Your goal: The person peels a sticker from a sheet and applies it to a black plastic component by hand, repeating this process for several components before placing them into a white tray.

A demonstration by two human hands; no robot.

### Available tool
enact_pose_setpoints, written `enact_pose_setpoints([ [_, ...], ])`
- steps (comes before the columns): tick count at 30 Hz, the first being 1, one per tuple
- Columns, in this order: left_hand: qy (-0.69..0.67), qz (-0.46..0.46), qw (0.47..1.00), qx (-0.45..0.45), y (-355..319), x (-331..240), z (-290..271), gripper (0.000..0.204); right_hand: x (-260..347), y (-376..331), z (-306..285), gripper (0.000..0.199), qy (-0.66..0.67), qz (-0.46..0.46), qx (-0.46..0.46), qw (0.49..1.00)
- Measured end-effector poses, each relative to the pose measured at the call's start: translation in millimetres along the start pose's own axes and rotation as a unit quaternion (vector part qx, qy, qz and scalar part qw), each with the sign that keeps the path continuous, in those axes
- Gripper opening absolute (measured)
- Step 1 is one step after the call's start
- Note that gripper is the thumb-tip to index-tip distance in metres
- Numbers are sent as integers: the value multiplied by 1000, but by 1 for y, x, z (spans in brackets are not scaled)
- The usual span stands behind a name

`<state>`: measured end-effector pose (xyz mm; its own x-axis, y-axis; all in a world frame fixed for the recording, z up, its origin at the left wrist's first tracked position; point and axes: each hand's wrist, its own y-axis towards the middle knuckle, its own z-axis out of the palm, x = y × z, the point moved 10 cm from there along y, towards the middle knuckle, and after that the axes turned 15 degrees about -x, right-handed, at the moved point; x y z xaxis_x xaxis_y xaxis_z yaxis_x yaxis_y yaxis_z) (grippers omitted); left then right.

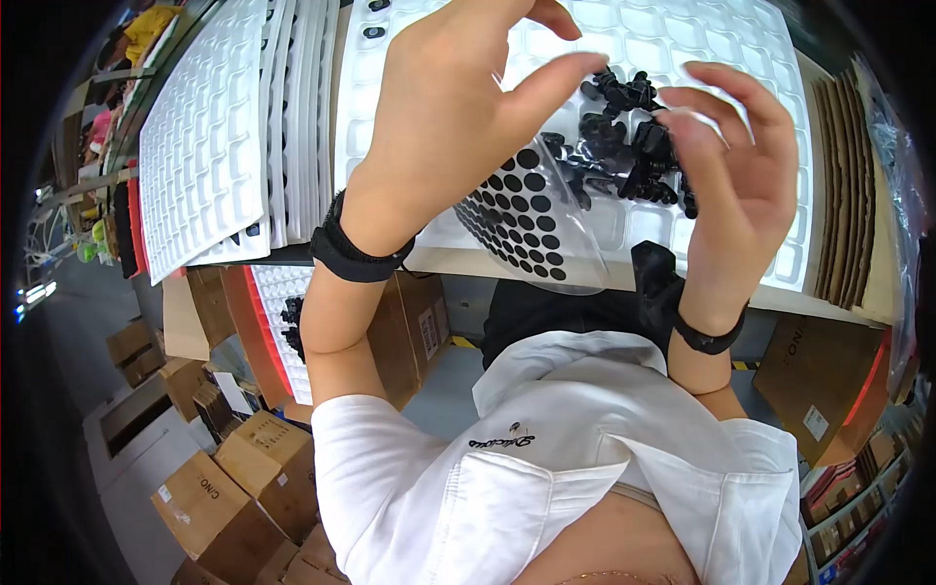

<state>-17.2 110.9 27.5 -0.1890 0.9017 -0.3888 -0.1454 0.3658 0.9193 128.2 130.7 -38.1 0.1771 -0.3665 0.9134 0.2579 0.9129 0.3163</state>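
While left hand [448,102] is gaping, seemingly empty, over white tray [712,29], right hand [741,175] is curling loosely beside black parts [653,156], hold unclear; parts are lying on tray, right of dotted sheet [522,219].

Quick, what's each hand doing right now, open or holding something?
Left hand: open, thumb spread, nothing visibly held; some fingers out of frame.
Right hand: half-curled beside the black parts; can't tell if gripping one.
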Motion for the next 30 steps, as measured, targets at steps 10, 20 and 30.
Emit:
enact_pose_setpoints([
  [10, 235, -407, 871, 145, -20, 16, -4, 7, -17, -40, 46, 29, -104, 106, 233, 961],
  [20, 238, -364, 891, 128, -23, 4, -15, 7, -4, -31, 39, 24, -77, 61, 197, 976],
  [30, 323, -224, 900, 189, -18, -27, -2, 9, 8, -23, 33, 13, 9, 70, 157, 985],
])
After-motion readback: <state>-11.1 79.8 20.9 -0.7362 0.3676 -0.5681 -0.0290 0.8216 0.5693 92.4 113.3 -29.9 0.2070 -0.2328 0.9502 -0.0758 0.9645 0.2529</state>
